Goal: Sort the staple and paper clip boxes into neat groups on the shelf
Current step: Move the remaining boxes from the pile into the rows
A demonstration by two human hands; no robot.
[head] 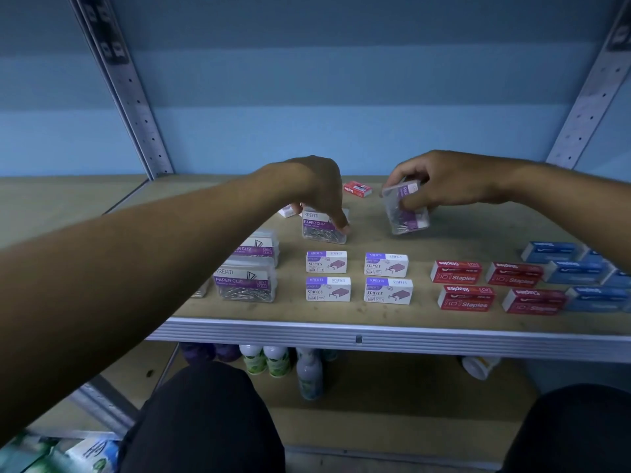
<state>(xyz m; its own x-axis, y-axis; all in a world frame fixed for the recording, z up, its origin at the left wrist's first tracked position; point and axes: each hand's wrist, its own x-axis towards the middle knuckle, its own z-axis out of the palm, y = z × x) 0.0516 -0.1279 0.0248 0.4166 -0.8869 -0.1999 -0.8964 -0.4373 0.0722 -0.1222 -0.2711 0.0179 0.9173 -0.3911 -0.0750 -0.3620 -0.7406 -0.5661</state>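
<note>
Dark-trousered knees [205, 414] crouch below; left hand [317, 186] pinches a clear paper-clip box [322, 227] on the wooden shelf [341, 310], right hand [440, 180] holds another [404, 213] tilted aloft, which might slip.

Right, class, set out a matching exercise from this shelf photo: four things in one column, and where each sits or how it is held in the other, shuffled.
Things:
1. lone red staples box
2. purple-and-white staples boxes
3. tilted paper clip box
4. blue boxes

Places or states:
A. far right of the shelf
B. held by the right hand
C. at the back, between the hands
D. two-by-two block near the front edge

Pairs: 1-C, 2-D, 3-B, 4-A
</note>
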